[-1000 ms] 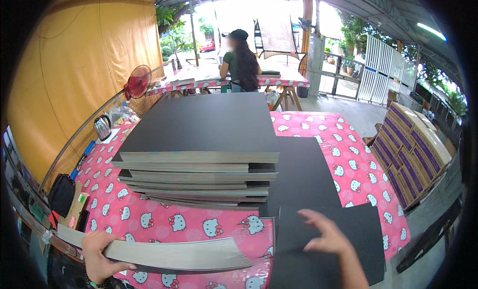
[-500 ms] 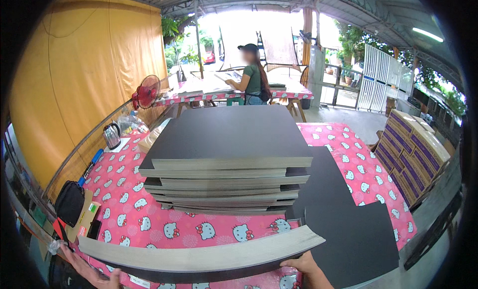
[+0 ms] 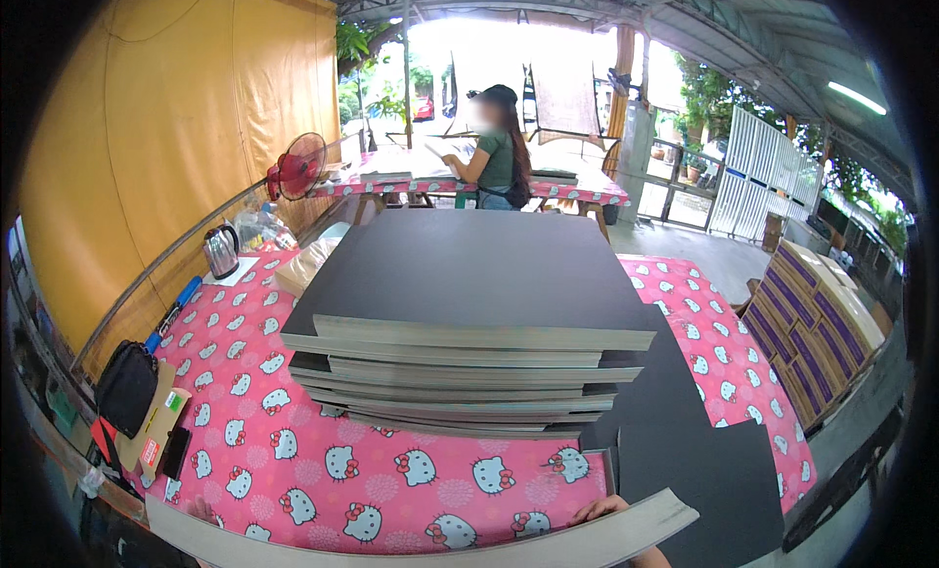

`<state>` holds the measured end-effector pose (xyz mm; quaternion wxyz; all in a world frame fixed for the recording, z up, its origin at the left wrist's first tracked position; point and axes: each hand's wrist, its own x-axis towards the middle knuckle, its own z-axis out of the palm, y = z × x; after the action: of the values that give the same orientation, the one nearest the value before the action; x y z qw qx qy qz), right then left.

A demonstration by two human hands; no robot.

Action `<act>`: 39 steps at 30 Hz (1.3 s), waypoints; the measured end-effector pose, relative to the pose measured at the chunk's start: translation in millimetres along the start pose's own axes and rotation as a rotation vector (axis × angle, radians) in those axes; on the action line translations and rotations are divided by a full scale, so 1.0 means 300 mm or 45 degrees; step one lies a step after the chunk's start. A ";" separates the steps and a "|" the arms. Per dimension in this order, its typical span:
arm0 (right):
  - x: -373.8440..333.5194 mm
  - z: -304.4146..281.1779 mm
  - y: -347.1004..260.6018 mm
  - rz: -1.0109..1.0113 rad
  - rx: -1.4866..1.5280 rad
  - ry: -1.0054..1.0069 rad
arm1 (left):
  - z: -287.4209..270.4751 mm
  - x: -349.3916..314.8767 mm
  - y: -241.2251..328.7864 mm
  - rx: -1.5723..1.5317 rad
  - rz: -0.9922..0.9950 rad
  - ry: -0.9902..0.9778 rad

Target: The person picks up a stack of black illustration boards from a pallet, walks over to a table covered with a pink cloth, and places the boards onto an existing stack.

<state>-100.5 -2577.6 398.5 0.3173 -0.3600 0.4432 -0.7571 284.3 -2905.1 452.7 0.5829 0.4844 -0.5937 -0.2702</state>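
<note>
A thick bundle of sheets (image 3: 421,558) with a pale grey edge stretches across the bottom of the view, curving down in the middle. Much of it lies below the picture. Behind its right end, the fingers of my right hand (image 3: 599,509) curl over the far side. My left hand (image 3: 202,510) shows only a few fingertips behind the left end; the rest is hidden. Beyond the bundle stands a tall pile of black sheets (image 3: 479,265) with pale edges, its layers unevenly offset. Neither hand touches that pile.
Black boards (image 3: 699,480) lie to the pile's right on the pink patterned tablecloth (image 3: 323,509). At left are a black pouch (image 3: 132,387), a cardboard piece (image 3: 156,421) and a kettle (image 3: 222,251). Stacked cartons (image 3: 817,324) stand right. A person (image 3: 504,152) works at the far table.
The bundle has moved down toward me and turned, so its dark face no longer shows. My hands moved with it, and fingers now show on its far side. The view has shifted slightly.
</note>
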 end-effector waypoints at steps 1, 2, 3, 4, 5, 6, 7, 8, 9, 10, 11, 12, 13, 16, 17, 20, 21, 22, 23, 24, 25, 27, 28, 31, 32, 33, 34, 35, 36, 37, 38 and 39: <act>-0.010 -0.004 0.008 0.075 0.055 0.040 | -0.004 0.008 -0.008 -0.010 -0.009 0.002; -0.015 -0.012 0.021 0.039 0.050 0.004 | -0.003 0.018 -0.016 -0.024 -0.015 0.001; -0.018 -0.025 0.039 0.002 0.043 -0.032 | -0.003 0.028 -0.027 -0.043 -0.024 0.004; -0.020 -0.040 0.063 -0.034 0.036 -0.067 | -0.002 0.036 -0.042 -0.054 -0.034 0.003; -0.025 -0.052 0.092 -0.071 0.032 -0.100 | 0.000 0.046 -0.058 -0.076 -0.039 -0.002; -0.032 -0.070 0.138 -0.119 0.075 -0.072 | 0.005 0.054 -0.073 -0.098 -0.047 -0.006; -0.025 -0.074 0.173 -0.170 0.120 -0.048 | 0.006 0.064 -0.086 -0.123 -0.048 -0.005; -0.030 -0.083 0.195 -0.221 0.163 -0.023 | 0.007 0.075 -0.098 -0.151 -0.053 -0.011; -0.048 -0.093 0.207 -0.246 0.038 0.059 | 0.004 0.081 -0.122 -0.176 -0.057 -0.021; -0.048 -0.070 0.199 -0.273 -0.077 0.136 | -0.002 0.092 -0.130 -0.197 -0.056 -0.020; -0.048 -0.050 0.186 -0.300 -0.193 0.215 | -0.008 0.095 -0.139 -0.221 -0.058 -0.021; -0.044 -0.031 0.168 -0.319 -0.151 0.217 | -0.009 0.100 -0.149 -0.248 -0.059 -0.022; -0.036 -0.012 0.144 -0.338 -0.109 0.221 | -0.012 0.104 -0.158 -0.277 -0.063 -0.026; -0.052 0.047 0.053 -0.223 -0.493 0.330 | -0.003 0.101 -0.217 -0.370 -0.096 -0.043; -0.063 0.062 0.047 -0.148 -0.691 0.367 | -0.010 0.097 -0.236 -0.393 -0.107 -0.038; -0.114 0.032 0.040 -0.041 -0.574 0.351 | -0.003 0.070 -0.324 -0.521 -0.155 -0.059; -0.157 -0.028 0.089 0.111 -0.645 0.334 | -0.002 0.049 -0.363 -0.582 -0.170 -0.053; -0.173 -0.065 0.143 0.125 -0.436 0.349 | -0.001 0.027 -0.407 -0.645 -0.190 -0.056; -0.184 -0.101 0.201 0.136 -0.226 0.362 | 0.003 0.010 -0.451 -0.711 -0.211 -0.057; -0.199 -0.108 0.241 0.160 -0.014 0.363 | -0.013 -0.012 -0.501 -0.769 -0.232 -0.049; -0.209 -0.078 0.255 0.159 -0.056 0.447 | -0.036 -0.031 -0.538 -0.824 -0.254 -0.039; -0.210 -0.046 0.270 0.198 -0.941 0.675 | -0.056 -0.018 -0.604 -0.943 -0.285 -0.097; -0.103 0.085 0.084 0.372 -0.722 0.597 | -0.043 0.018 -0.615 -0.997 -0.301 -0.186; 0.081 0.122 -0.094 -0.225 -0.701 0.636 | 0.163 0.189 -0.204 -0.940 -0.433 -0.525; 0.170 0.128 -0.174 -0.303 -0.733 0.642 | 0.219 0.246 -0.028 -0.927 -0.426 -0.530; 0.282 0.154 -0.243 -0.353 -0.758 0.626 | 0.240 0.311 0.122 -0.884 -0.404 -0.513; 0.396 0.147 -0.327 -0.370 -0.924 0.580 | 0.288 0.405 0.182 -0.888 -0.417 -0.569; 0.514 0.167 -0.407 -0.342 -0.968 0.596 | 0.337 0.502 0.240 -0.889 -0.431 -0.628; 0.615 0.159 -0.509 -0.351 -1.133 0.619 | 0.431 0.579 0.331 -0.791 -0.335 -0.728; 0.710 0.108 -0.599 -0.368 -1.147 0.644 | 0.564 0.638 0.425 -0.714 -0.242 -0.851; 0.822 0.041 -0.698 -0.253 -1.425 0.654 | 0.674 0.734 0.479 -0.561 -0.112 -0.800; 0.950 0.063 -0.750 -0.181 -1.464 0.615 | 0.753 0.885 0.480 -0.368 0.021 -0.692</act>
<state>-274.8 -2722.8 682.7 -0.0873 -0.3206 0.8137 -0.4769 70.8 -3141.1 655.0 0.4678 0.3016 -0.6872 -0.4668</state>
